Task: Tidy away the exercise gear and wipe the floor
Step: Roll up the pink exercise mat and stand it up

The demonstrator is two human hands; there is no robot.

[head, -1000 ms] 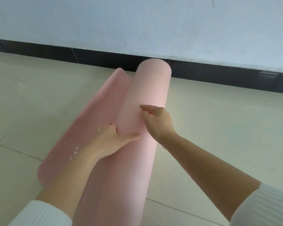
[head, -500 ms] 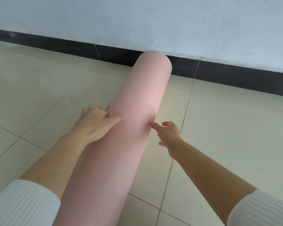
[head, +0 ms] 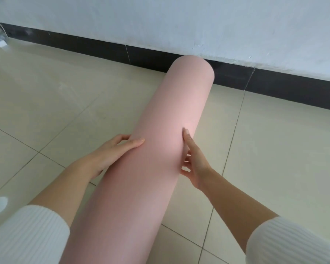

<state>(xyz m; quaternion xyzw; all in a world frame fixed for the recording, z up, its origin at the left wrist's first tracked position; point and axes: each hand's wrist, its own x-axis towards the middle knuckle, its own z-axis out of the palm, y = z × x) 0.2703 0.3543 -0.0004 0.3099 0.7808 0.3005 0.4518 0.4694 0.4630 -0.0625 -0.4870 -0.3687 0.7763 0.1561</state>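
Left hand: the left hand (head: pixel 111 155) is on the 9 o'clock side of the pink yoga mat (head: pixel 166 115). The thumb (head: pixel 136 142) lies straight across the top and the other fingers bend round the flank, so it's holding the roll, not clenched hard.

Right hand: the right hand (head: pixel 195 166) is on the 3 o'clock side. One finger (head: pixel 187 140) points straight up along the mat toward 12 o'clock and the rest curl in under the curve, so it's cupping the roll too.

Grip overall: both hands grasp the same roll from opposite sides, about halfway along its length.

Mat: fully rolled into a fat tube lying on the tiled floor (head: pixel 274 149). It runs from 6 o'clock up toward 1 o'clock.

Far end: it sits just beside the black skirting (head: pixel 84 46) under the pale wall (head: pixel 179 20). Can't tell if it actually touches.

Count: one mat, two hands, and two ribbed white sleeves, a left sleeve (head: pixel 27 235) and a right sleeve (head: pixel 286 242), both pushed up the forearms.

Corner stuff: something clear and blurry at 10 o'clock, no idea what it is.
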